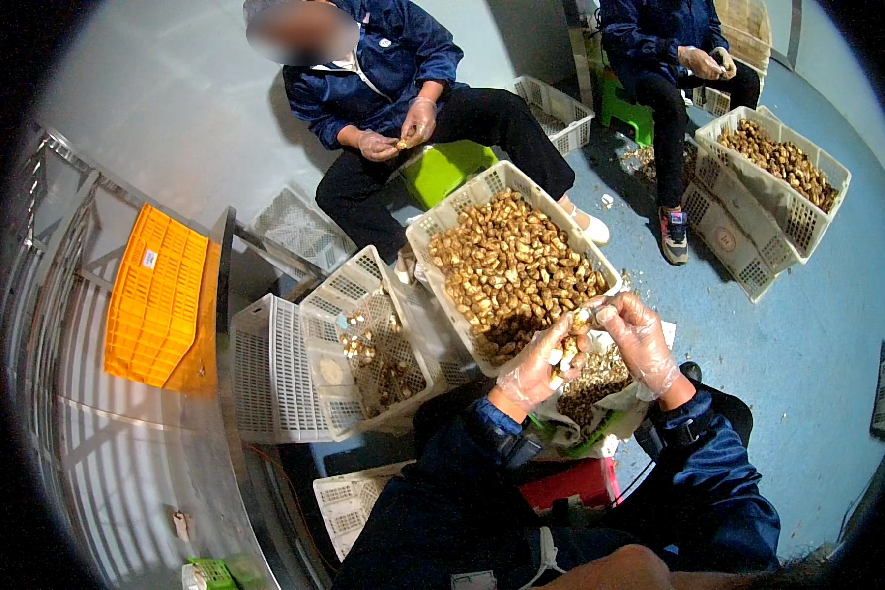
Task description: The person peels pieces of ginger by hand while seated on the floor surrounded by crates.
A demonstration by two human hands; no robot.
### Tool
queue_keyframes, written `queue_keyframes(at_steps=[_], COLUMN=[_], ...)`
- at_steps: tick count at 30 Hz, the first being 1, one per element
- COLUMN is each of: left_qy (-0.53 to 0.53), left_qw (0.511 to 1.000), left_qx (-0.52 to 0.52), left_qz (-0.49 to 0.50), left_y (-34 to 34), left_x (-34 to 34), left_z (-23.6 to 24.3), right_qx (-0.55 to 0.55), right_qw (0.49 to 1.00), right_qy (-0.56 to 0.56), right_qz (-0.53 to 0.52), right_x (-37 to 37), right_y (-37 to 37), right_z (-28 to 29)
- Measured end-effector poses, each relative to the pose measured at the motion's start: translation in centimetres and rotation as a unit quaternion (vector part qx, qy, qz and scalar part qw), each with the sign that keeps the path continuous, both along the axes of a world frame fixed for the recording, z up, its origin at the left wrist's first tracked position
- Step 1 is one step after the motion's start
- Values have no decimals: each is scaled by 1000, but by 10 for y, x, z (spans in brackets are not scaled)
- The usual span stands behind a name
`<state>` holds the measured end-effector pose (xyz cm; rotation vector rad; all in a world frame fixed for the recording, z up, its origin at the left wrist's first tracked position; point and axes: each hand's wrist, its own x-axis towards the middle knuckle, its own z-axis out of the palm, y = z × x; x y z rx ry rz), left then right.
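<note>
Both of my hands wear thin clear gloves and are raised in front of me, above a tub (615,433) of small brown and pale trimmings. Curled around several small mushrooms (563,356), brown with pale ends, is my left hand (533,372). My right hand (639,342) is closed in a pinch beside the topmost mushroom (581,320); what lies between its fingertips is too small to make out. Just beyond my left hand stands a white crate (442,295) heaped with brown mushrooms.
Left of it, another white crate (310,339) holds fewer pieces. An orange crate (152,295) stands by a metal rack. Across from me, a seated person (388,74) handles a small piece; a second person (659,44) sits near a filled crate (811,221). Scraps litter the blue floor (757,393).
</note>
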<state>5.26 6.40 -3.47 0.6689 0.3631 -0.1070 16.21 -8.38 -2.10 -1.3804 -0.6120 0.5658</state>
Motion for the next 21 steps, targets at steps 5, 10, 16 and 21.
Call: queue_keyframes(at_steps=[5,10,16,21], left_qy=[-7,66,16,-22], left_qw=[993,996,991,982], left_qx=[-114,-61,-133,-165], left_qz=[-13,26,1,95], left_y=[2,-2,0,28], left_x=[1,2,-2,-6], left_z=[-5,-2,-4,38], right_qx=[11,-4,34,50], right_qw=[998,989,999,994], right_qy=[69,-145,33,44], right_qz=[-5,18,-22,-83], right_x=[-2,-4,-1,8], right_y=[1,0,1,3], right_z=[9,17,4,-4])
